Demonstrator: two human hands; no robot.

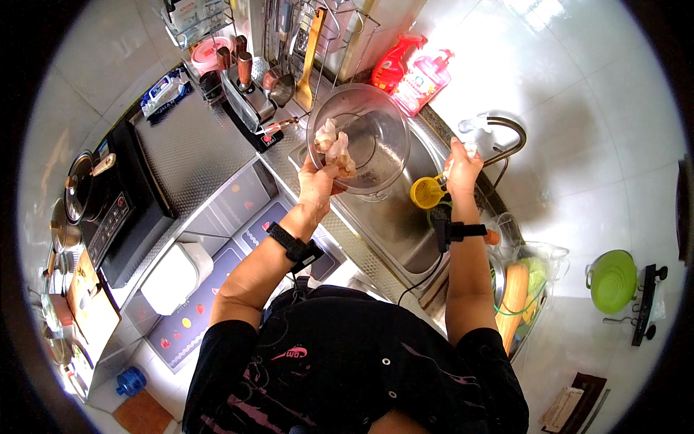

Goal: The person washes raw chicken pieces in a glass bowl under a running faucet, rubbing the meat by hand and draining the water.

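My left hand (pixel 317 187) grips the near-left side of a clear round bowl (pixel 382 141), held tilted over the near part of the steel sink. Several pale, pinkish-brown pieces of what looks like raw meat (pixel 336 144) lie at the bowl's left side, close to my thumb. Beside the curved faucet (pixel 515 138), my right hand (pixel 463 168) is closed around a small whitish thing (pixel 470 148), mostly hidden by the fingers. Just left of that hand is a yellow scoop (pixel 426 193); whether the hand touches its handle I cannot tell.
A red spray bottle (pixel 393 64) and a pink pump bottle (pixel 422 81) stand behind the sink (pixel 390 233). Left of it are a knife block (pixel 244 100) and an induction cooker (pixel 127 211). Vegetables (pixel 512 304) sit by my right forearm. A cable (pixel 420 279) hangs from the right wrist strap.
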